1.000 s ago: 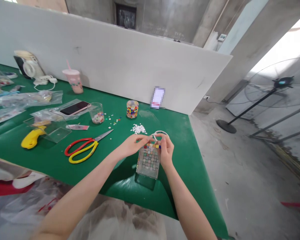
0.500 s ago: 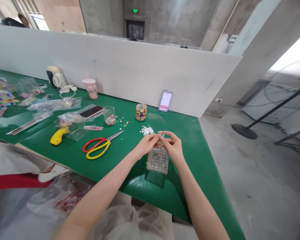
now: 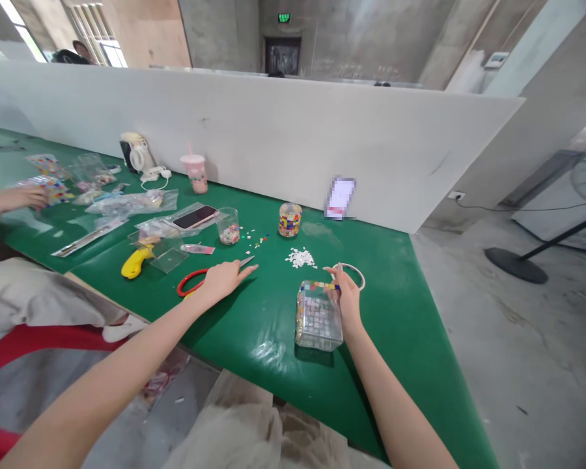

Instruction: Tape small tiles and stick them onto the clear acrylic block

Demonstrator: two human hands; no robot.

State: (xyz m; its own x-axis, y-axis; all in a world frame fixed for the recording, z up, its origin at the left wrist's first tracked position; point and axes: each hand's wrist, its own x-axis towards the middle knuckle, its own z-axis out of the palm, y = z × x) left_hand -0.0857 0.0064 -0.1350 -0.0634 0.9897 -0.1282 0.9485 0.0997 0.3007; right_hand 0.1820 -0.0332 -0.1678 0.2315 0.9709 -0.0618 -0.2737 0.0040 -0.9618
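Observation:
A clear square box (image 3: 317,316) covered in small coloured mosaic tiles stands on the green table (image 3: 273,319). My right hand (image 3: 346,298) grips its right side, fingers curled on the top edge. A white ring (image 3: 354,273) lies just behind that hand. My left hand (image 3: 223,277) reaches left with fingers stretched out flat over the red and yellow scissors (image 3: 195,283), touching them near the blades. A heap of white tiles (image 3: 301,258) lies between the two hands, further back.
A mosaic jar (image 3: 290,219), a clear cup of tiles (image 3: 229,226), a phone (image 3: 196,216), a yellow cutter (image 3: 135,262), plastic bags and a pink drink cup (image 3: 196,173) stand to the left. Another person's hand (image 3: 22,197) rests far left. A white partition (image 3: 293,137) backs the table. Bare floor lies to the right.
My left hand has left the box and moved left onto the scissors. My right hand stays on the box. The view has swung to the left.

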